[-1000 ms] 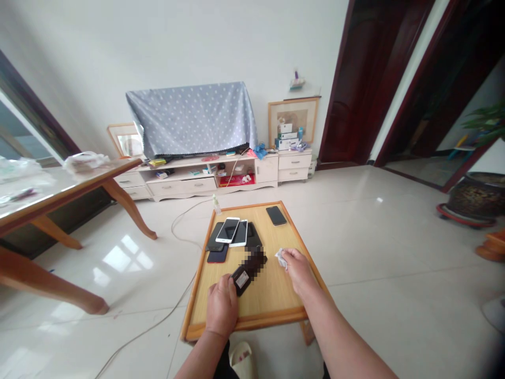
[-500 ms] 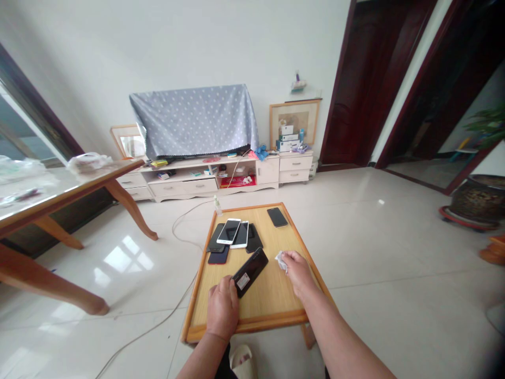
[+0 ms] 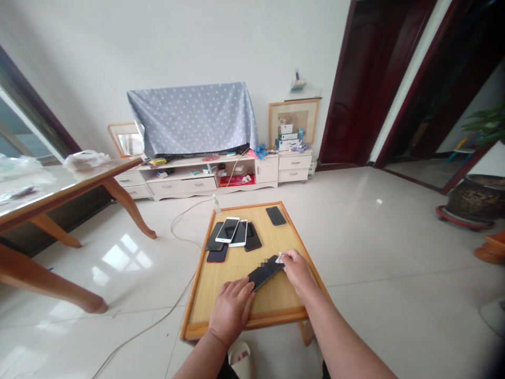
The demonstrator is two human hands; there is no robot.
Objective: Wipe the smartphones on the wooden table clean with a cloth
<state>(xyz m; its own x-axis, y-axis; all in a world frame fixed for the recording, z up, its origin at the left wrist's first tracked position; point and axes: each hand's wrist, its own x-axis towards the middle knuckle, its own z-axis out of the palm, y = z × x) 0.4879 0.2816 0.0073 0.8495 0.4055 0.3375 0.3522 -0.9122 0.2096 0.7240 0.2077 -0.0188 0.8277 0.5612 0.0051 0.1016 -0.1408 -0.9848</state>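
Observation:
My left hand point(image 3: 232, 310) grips the near end of a dark smartphone point(image 3: 262, 275), which slants up to the right low over the table point(image 3: 284, 304). Whether the phone touches the wood I cannot tell. In the fingers of my right hand point(image 3: 295, 267) is a crumpled white tissue point(image 3: 280, 258), pressed against the phone's far right end. Beyond them, a white phone point(image 3: 228, 230) overlaps another white phone point(image 3: 239, 235), and a black phone point(image 3: 253, 237) sits beside these. A dark phone with a red edge point(image 3: 216, 255) lies nearer on the left.
One more black phone point(image 3: 275, 216) lies at the table's far right. A small clear spray bottle point(image 3: 216, 205) stands at the far left corner. A cable point(image 3: 173, 310) runs across the floor on the left. A larger wooden table point(image 3: 71, 184) stands at left.
The phone has been lowered and turned, so its white label no longer shows. My right hand has brought the tissue against the phone's far end.

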